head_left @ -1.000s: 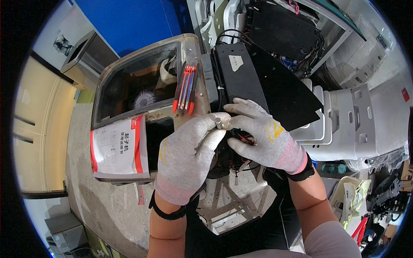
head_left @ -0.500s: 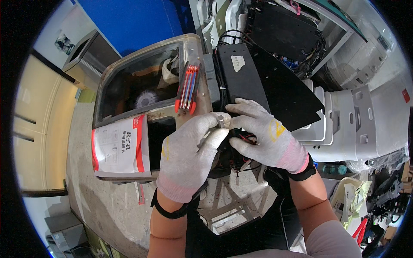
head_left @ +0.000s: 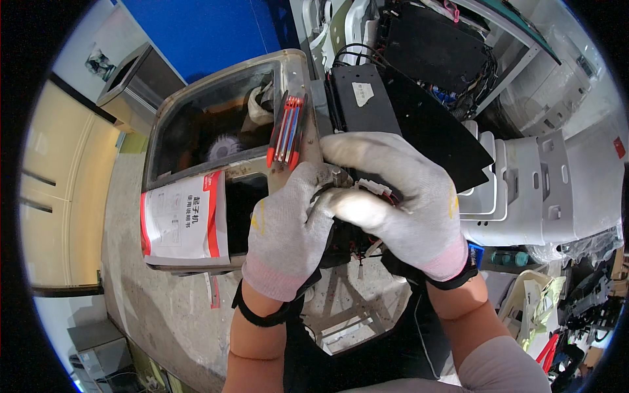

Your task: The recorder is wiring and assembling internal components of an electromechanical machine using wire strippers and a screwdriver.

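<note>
Both my hands wear whitish knit gloves with pink cuffs. My left hand (head_left: 288, 216) is closed, its thumb and fingers pinching a small grey metal piece (head_left: 341, 176) whose exact kind I cannot make out. Close on its right, my right hand (head_left: 406, 196) arches with fingers and thumb apart; its thumb is smeared by motion near the left fingertips. Nothing shows in the right hand. Beneath them lie red and dark wires (head_left: 386, 190), partly covered by the gloves. A black rectangular box (head_left: 367, 108) extends away behind my right hand.
To the left stands a worn grey bin (head_left: 298, 72) with a clear window. On it lie a red folding hex key set (head_left: 286, 131) and a white-and-red booklet (head_left: 183, 219). White plastic shells (head_left: 550, 190) stand at the right, beyond a black sheet (head_left: 439, 131).
My right hand has turned and spread over the left fingertips, its thumb swinging in front. The left hand still pinches the metal piece, raised slightly.
</note>
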